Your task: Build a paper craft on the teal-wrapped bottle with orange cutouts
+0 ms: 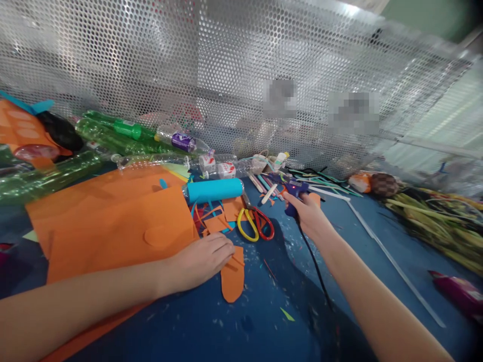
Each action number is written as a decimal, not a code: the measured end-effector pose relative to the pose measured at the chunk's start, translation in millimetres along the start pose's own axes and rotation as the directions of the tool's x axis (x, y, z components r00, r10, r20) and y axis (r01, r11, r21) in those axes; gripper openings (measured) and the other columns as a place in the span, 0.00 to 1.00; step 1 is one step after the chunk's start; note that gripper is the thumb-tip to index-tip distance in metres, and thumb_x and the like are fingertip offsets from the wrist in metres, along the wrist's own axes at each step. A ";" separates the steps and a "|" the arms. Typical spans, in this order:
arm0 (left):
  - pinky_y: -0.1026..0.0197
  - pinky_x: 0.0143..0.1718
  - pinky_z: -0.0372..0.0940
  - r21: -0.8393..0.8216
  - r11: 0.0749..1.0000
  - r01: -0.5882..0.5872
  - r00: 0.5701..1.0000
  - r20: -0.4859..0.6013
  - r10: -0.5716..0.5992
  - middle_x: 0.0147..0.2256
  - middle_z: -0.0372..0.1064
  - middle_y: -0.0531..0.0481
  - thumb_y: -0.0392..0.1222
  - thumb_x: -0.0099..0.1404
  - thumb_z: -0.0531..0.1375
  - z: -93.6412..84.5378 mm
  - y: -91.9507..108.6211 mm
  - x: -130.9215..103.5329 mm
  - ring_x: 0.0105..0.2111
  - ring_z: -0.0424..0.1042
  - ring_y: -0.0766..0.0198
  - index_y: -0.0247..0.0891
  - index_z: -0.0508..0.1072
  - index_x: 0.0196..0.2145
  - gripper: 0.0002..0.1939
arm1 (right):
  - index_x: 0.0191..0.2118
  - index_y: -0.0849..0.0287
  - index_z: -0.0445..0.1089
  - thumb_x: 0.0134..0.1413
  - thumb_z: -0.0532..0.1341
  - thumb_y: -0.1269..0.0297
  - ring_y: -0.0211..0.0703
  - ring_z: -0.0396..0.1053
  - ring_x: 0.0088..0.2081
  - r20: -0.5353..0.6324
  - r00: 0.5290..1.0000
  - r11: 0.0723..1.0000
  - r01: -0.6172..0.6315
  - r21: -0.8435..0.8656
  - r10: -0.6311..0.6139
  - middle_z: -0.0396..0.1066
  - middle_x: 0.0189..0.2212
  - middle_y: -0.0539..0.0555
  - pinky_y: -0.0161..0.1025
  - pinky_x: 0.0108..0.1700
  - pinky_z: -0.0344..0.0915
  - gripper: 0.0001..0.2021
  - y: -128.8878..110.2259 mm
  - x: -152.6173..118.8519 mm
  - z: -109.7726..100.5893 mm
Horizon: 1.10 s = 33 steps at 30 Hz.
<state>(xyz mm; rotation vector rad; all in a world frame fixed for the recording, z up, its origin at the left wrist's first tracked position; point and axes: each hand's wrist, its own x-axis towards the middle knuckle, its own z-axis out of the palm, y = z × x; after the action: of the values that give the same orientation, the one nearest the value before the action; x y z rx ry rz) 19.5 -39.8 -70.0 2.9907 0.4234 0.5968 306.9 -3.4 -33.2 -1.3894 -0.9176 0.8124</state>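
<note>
My right hand (311,213) is wrapped round the handle of a dark blue hot glue gun (297,188) with a small red light. A black cord runs down from it. The gun's nozzle points left, towards craft sticks. Low over the table, my left hand (206,259) has its fingers together and bent at the upper end of an orange paper piece (233,281) with a rounded end; the thumb is hidden. Just beyond it lie scissors (258,223) with one yellow and one red handle, and a bottle wrapped in blue paper (215,190).
Large orange sheets (121,226) cover the table's left side. Green bottles (124,133) and clear bottles (226,168) lie along a perforated metal screen (230,60). A white strip (396,266) and dry husks (433,221) lie right. People are behind the screen.
</note>
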 end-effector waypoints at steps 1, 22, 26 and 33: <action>0.57 0.46 0.63 -0.011 1.000 -0.003 1.000 -0.002 0.002 0.37 0.68 0.42 0.30 0.67 0.47 -1.0 0.1 0.2 0.40 0.65 0.58 0.29 0.67 0.39 0.10 | 0.29 0.58 0.68 0.32 0.70 0.57 0.33 0.63 0.21 0.026 1.000 1.000 0.007 0.024 -0.008 0.67 0.20 0.45 0.29 0.21 0.63 0.16 0.5 2.9 3.3; 0.55 0.44 0.65 0.218 0.976 -0.016 0.999 0.037 0.008 0.45 0.70 0.36 0.30 0.66 0.45 2.4 32.9 -18.6 0.45 0.69 0.53 0.27 0.67 0.46 0.16 | 0.37 0.58 0.71 0.54 0.56 0.53 0.48 0.70 0.36 0.626 0.738 0.696 0.312 -0.647 0.251 0.73 0.32 0.52 0.40 0.39 0.65 0.14 -29.5 -92.1 10.7; 0.54 0.47 0.63 0.201 0.978 -0.056 0.998 0.046 0.047 0.47 0.69 0.35 0.30 0.66 0.44 -0.8 33.1 -18.0 0.48 0.68 0.52 0.27 0.66 0.47 0.16 | 0.35 0.58 0.71 0.53 0.56 0.50 0.49 0.70 0.34 0.638 0.703 0.614 0.361 -0.702 0.315 0.73 0.30 0.52 0.39 0.34 0.66 0.16 -30.6 -93.1 7.2; 0.57 0.47 0.63 0.180 0.979 -0.099 0.992 0.099 0.082 0.47 0.69 0.36 0.30 0.67 0.41 -3.5 32.0 -14.4 0.46 0.69 0.55 0.29 0.67 0.45 0.19 | 0.49 0.52 0.67 0.57 0.54 0.52 0.50 0.68 0.47 0.668 0.699 0.667 0.372 -0.646 0.257 0.72 0.44 0.52 0.43 0.49 0.63 0.17 -31.2 -100.7 7.1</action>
<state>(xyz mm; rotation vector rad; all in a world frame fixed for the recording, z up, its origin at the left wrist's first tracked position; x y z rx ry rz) 13.6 -74.5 -68.3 3.2141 0.3559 0.4479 254.5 -91.6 -7.9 -1.7344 -2.1225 0.9966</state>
